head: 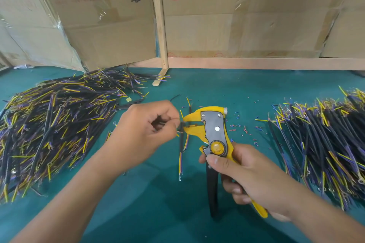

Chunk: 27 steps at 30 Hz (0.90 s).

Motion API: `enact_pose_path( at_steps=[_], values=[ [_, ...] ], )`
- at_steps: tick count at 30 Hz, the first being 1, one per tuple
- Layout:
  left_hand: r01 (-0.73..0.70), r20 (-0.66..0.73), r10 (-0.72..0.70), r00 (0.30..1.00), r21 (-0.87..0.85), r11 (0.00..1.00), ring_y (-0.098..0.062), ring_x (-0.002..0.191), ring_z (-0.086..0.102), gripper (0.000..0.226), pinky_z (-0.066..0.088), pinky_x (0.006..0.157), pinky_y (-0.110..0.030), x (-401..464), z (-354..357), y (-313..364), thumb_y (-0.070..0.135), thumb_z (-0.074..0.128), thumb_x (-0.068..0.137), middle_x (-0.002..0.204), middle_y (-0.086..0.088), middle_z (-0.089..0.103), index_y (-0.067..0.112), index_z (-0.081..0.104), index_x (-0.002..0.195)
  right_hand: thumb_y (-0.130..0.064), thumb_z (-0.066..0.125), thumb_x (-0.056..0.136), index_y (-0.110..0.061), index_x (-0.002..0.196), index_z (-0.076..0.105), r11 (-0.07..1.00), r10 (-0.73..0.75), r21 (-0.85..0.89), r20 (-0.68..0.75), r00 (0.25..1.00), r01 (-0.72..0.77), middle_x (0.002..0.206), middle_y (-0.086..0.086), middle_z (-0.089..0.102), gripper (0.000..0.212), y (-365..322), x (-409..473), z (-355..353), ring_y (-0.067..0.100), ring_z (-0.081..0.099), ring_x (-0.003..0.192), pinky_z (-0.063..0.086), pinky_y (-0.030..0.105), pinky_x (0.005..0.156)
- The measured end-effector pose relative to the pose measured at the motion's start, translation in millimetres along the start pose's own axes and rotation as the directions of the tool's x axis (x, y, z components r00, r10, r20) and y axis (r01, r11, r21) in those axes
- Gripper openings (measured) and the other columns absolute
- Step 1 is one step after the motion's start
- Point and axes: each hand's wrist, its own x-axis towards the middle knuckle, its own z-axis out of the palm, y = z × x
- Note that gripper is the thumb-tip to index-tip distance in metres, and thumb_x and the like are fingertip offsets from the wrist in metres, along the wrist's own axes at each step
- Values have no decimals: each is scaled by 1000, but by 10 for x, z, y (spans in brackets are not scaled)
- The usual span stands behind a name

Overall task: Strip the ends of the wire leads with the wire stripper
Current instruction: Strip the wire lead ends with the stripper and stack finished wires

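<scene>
Head view: the left hand (146, 130) pinches a lead (180, 140) at the stripper (213, 134) mouth (its yellow beak parted). The right hand (250, 179) grips the handles above the green tabletop (158, 203), between two wire piles (59, 120).

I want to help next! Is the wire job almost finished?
Not nearly. Snipped insulation bits on the green table show some ends are stripped. Now the left hand feeds a lead into the wire stripper, held by the right hand. Two big piles remain; which is finished, I can't tell.
</scene>
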Motion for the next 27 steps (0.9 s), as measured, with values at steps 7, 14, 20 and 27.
enact_pose_path(
  at_steps=[7,14,20,27],
  values=[
    [22,-69,-16,997,86,996,-13,60,48,12,41,58,-34,19,72,-8,31,62,86,66,6,53,25,63,76,-46,72,79,-3,106,62,1000,-22,9,-51,998,22,82,3,45,52,39,23,23,16,32,57,25,22,42],
    [-10,-58,8,998,-17,1000,-2,59,45,9,33,58,-13,28,103,-6,20,65,89,68,14,54,20,64,80,-31,73,88,0,112,58,950,-13,308,199,980,-50,109,17,73,42,72,40,17,36,69,108,53,45,95],
    [-37,-26,36,999,-50,998,-5,56,40,12,32,55,-15,4,70,-13,16,65,90,65,13,50,17,62,79,-36,88,71,-5,87,60,892,-69,451,213,975,-36,68,12,47,45,57,24,89,27,48,59,50,41,59],
    [-63,-30,61,998,-59,996,-3,55,40,12,32,54,-13,0,72,-52,18,65,91,65,15,51,21,61,80,-34,84,74,-7,82,58,906,-72,424,180,981,-11,70,13,46,38,48,44,62,28,47,60,50,42,62]
  ],
)
